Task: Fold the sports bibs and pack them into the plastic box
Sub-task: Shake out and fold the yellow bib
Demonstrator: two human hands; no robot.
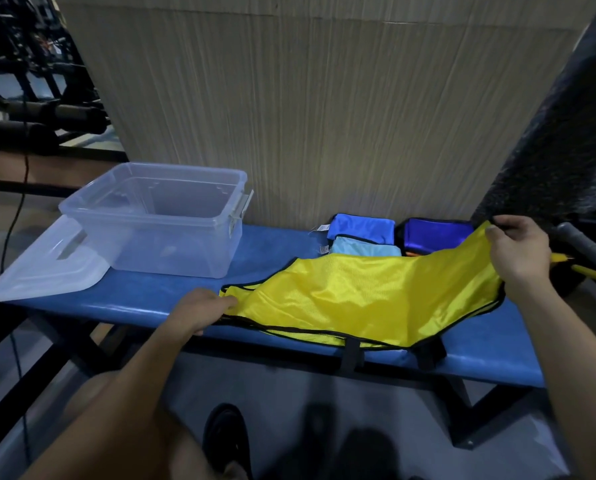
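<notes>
Landmark: clear plastic box (pixel 158 216), open-topped and holding nothing, standing at the left end of the blue desk (pixel 144 299), against the ribbed wall panel (pixel 324 109).
Lid: pale, translucent lid (pixel 47 268) lying flat just left of the plastic box, its near-left corner past the desk edge.
Yellow bib: yellow bib (pixel 358 299) with black trim, spread on the desk to the right of the plastic box, near edge along the desk front, two black straps hanging over that edge.
Left hand: left hand (pixel 199 311) right of and nearer than the plastic box, pinching the yellow bib's left end, fingers curled on the fabric, low at the desk surface.
Right hand: right hand (pixel 518 254) far right of the plastic box, gripping the yellow bib's right end between thumb and fingers, lifted clear of the desk so the cloth slopes up toward it.
Folded bibs: bright blue bib (pixel 360 227), light blue bib (pixel 365 249) and dark blue bib (pixel 435 233), folded, right of the plastic box, by the wall panel behind the yellow bib.
Floor: dark shoe (pixel 225 438) below the desk, blurred.
</notes>
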